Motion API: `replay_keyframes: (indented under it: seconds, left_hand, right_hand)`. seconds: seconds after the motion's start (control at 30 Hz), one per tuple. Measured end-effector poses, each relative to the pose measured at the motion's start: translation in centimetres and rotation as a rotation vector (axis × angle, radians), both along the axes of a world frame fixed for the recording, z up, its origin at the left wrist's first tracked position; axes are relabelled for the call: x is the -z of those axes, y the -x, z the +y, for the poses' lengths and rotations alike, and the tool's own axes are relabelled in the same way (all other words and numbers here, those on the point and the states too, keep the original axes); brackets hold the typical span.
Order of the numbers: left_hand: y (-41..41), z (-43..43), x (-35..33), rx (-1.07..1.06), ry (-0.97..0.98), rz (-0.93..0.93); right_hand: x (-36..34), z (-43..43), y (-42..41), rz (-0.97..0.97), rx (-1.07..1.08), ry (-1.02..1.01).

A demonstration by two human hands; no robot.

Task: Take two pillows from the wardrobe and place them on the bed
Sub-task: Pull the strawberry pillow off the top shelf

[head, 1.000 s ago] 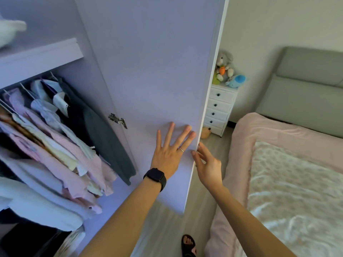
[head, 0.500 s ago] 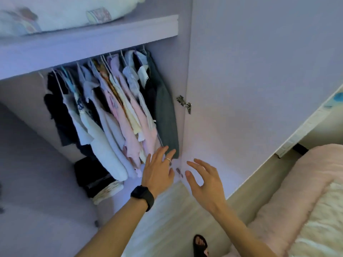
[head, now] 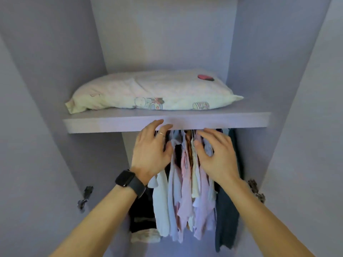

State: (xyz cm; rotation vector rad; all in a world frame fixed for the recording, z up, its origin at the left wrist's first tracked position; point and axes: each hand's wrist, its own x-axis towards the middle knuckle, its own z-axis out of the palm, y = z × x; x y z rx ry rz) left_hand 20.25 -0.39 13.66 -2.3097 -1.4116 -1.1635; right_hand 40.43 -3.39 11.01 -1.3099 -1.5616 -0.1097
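Nearest me are the two bare forearms, reaching up into the wardrobe (head: 167,34), with a black watch (head: 128,179) on the left wrist. A second ago both hands were on the edge of the door with the bed in sight. Half a second ago they hung low by the hems of the clothes. Now the doors stand wide, the bed is out of view, and both hands have come up close under the shelf.

The left grip (head: 150,151) is open and holds nothing, its fingers spread and gently bent, a thin ring (head: 161,134) on one of them. Its fingertips overlap the front edge of the shelf (head: 111,123); I cannot tell whether they touch it. The right grip (head: 217,156), just beside it, is open and empty as well, fingers loosely fanned, its tips just below that same edge.

Behind and below both grips hang the clothes (head: 185,201), pale shirts packed close on their hangers, with darker garments to either side.

Above and beyond the grips, on the shelf, lies a pillow (head: 152,93), cream with small printed pictures, lengthways and near the front edge. It spans further than the two grips together. I see only this one; whether a second lies behind it is hidden from here.

By my reckoning the opening is done and the reach for the first pillow is under way. Both grips must go over the edge and close on the pillow's near side. Nothing has been moved towards the bed yet.
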Motion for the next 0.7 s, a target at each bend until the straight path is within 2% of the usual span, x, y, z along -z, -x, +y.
replay_keyframes:
  seconds: [0.2, 0.33, 0.43, 0.53, 0.63, 0.7]
  left_hand:
    - [2.4, 4.7, -7.5, -0.137, -0.072, 0.037]
    - [3.4, 9.9, -9.9, -0.197, -0.067, 0.126]
    - [3.0, 14.5, -11.6, -0.221, 0.021, 0.141]
    - [2.8, 19.2, -11.6, -0.258, 0.177, 0.112]
    - [2.3, 22.5, -8.6, -0.268, 0.397, 0.138]
    - [1.9, 23.9, -7.0, -0.282, 0.450, 0.162]
  right_hand:
    - [-8.4, 7.1, -0.7, -0.070, 0.010, -0.047]
    - [-11.4, 13.0, -2.5, -0.265, 0.134, 0.042]
    - [-12.8, 16.8, -3.9, -0.334, 0.223, 0.241]
    - [-12.5, 19.2, -4.8, -0.248, 0.223, 0.500]
    - [-11.2, 20.8, -5.0, -0.256, 0.253, 0.568]
    - [-10.9, 21.7, -4.9, -0.253, 0.286, 0.564]
